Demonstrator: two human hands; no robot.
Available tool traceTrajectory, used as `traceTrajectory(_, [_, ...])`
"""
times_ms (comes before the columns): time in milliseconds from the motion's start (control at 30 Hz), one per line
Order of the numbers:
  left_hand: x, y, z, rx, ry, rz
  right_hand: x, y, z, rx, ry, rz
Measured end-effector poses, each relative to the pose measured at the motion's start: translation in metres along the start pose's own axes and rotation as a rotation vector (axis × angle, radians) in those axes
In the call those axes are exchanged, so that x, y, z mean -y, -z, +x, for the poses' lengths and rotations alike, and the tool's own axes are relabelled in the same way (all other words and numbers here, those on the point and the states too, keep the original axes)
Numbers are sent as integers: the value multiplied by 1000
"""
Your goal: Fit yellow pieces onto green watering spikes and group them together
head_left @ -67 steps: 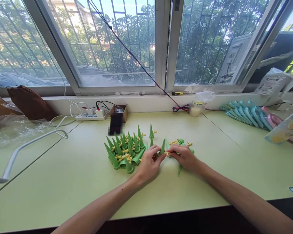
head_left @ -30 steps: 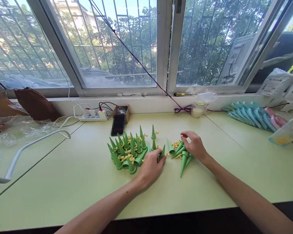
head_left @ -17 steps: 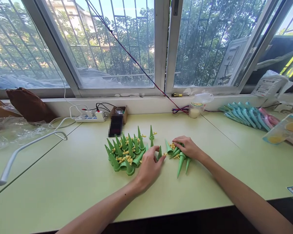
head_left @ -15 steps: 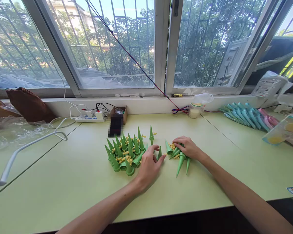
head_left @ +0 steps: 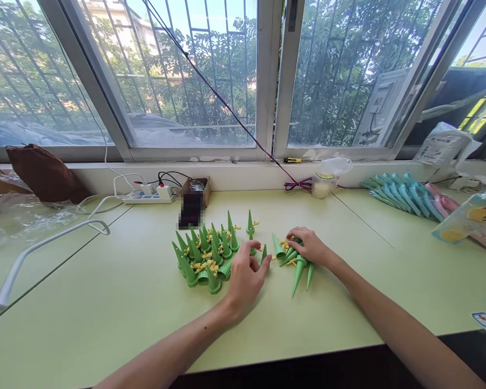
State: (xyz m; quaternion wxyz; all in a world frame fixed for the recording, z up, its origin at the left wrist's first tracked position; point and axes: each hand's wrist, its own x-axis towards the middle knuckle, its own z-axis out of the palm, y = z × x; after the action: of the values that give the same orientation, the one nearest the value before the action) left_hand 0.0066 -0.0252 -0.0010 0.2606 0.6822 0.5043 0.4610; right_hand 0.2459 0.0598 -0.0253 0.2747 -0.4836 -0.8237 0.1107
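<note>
My left hand [head_left: 245, 275] is at the right edge of a cluster of upright green plastic cones [head_left: 214, 281]. Its thumb and fingers are curved but apart, around a standing green spike [head_left: 264, 253] with a small yellow valve; contact is unclear. Small yellow valves [head_left: 210, 266] lie among the cones. My right hand [head_left: 310, 246] is over a smaller heap, its fingers bent down and closed among the pieces; what they pinch is hidden. From under it stick out a long green spike [head_left: 298, 278] and a green cone [head_left: 278, 247] lying tilted beside yellow valves [head_left: 285, 246].
Behind the cones are a small cardboard box [head_left: 204, 189] and a power strip [head_left: 149, 195]. A lidded jar [head_left: 323, 185] stands by the windowsill. Teal curved plastic pieces [head_left: 405, 194] lie at the right. A white bent tube [head_left: 44, 243] crosses the left side.
The view has shifted very slightly. Both hands stay almost where they were, the left beside the standing spike and the right on the small heap.
</note>
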Motion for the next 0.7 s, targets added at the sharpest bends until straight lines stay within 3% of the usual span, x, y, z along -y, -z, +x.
traceTrajectory(300, [-2, 0, -2, 1, 0, -21, -1, 0, 4, 63, -90, -3])
traceTrajectory(700, [-2, -1, -2, -21, 20, -30, 0, -3, 6, -28, -16, 62])
